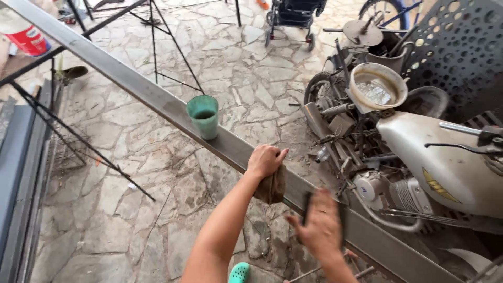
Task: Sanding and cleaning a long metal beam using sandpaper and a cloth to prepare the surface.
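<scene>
Left hand (266, 160) fisted on brown rag (271, 186), pressing long metal beam (157, 99).

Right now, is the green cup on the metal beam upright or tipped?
Upright: the green cup stands on the metal beam, mouth up, dark liquid inside.

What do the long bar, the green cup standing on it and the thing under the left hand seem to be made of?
Long bar: likely steel, dull grey, flat-faced with straight edges. Green cup: probably plastic, matte teal with smudged walls. Under the left hand, a brown rag: soft cloth, hanging limp over the bar's edge. The right hand is blurred.
</scene>
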